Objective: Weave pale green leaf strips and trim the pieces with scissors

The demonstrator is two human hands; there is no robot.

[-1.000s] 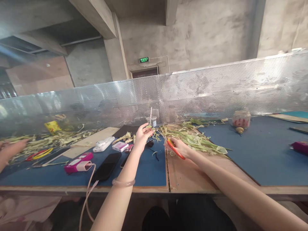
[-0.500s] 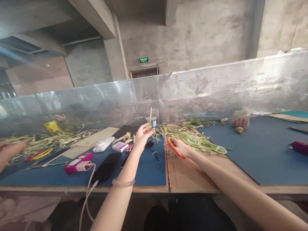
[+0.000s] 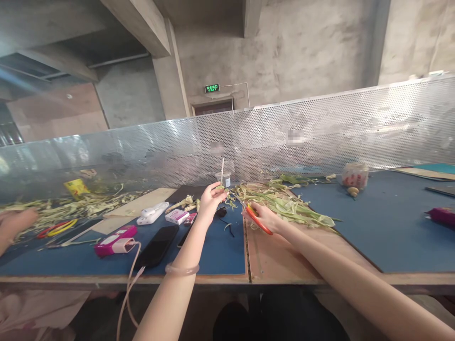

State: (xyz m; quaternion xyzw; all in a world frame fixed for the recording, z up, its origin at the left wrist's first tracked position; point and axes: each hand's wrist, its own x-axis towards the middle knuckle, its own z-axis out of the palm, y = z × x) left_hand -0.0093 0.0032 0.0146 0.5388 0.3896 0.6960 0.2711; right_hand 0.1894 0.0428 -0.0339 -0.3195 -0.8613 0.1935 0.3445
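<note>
Your left hand [image 3: 209,201] pinches a green leaf scrap [image 3: 220,187] — fingers nearly together; your right hand [image 3: 266,218] grips orange-handled scissors [image 3: 258,221], tips just beside that pinch (blade gap unreadable). A slip could nick you; loose strands from the dried-leaf pile [image 3: 300,207] might snag the blades.

Co-worker's hand [image 3: 16,225] slightly farther left

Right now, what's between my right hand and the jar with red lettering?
In the head view, pale green leaves lie next to the right hand, then a stretch of blue mat before the jar.
</note>
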